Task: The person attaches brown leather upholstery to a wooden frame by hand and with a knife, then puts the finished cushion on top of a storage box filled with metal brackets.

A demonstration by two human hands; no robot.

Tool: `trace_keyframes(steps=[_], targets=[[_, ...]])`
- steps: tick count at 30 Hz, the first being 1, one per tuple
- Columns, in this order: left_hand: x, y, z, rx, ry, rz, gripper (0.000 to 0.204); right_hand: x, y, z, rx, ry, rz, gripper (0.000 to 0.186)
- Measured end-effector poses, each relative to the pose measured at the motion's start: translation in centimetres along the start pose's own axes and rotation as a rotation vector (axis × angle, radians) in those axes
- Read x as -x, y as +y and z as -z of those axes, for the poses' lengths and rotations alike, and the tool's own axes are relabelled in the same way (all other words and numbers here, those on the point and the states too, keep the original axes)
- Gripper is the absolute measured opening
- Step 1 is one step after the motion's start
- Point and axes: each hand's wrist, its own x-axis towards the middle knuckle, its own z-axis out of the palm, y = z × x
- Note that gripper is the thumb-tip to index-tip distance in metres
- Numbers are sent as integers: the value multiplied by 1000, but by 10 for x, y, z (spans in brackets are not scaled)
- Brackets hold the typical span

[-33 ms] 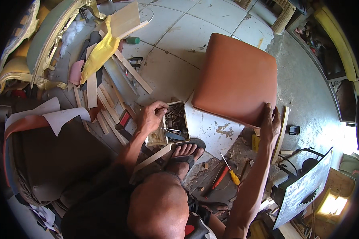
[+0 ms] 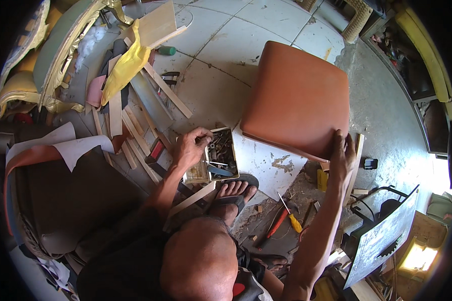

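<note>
My right hand grips the near right corner of a padded seat covered in smooth orange-brown material, its thumb side hidden. Over the left edge of a small box is my left hand, fingers curled and pinched together. Whatever they may hold is too small to make out. The box is filled with loose screws and other metal hardware, and a thin light rod lies across it.
A yellow-handled screwdriver and a red-handled tool lie near my feet. Wood strips and a yellow cloth are at the left. A table saw stands at the right, its toothed blade exposed. A dark cushion sits at the near left.
The padded seat has shifted very slightly, its near left corner a little higher in view. My right hand stays on its corner; my left hand has hardly moved.
</note>
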Motion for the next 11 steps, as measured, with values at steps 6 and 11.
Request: trace_keyframes(steps=[6,11], targets=[[2,2,-1,-49,-20,35,16,20,-86,29,-195,-26,-8,77],[1,-1,0,-94,29,45,17,13,-109,34,-200,0,24,77]])
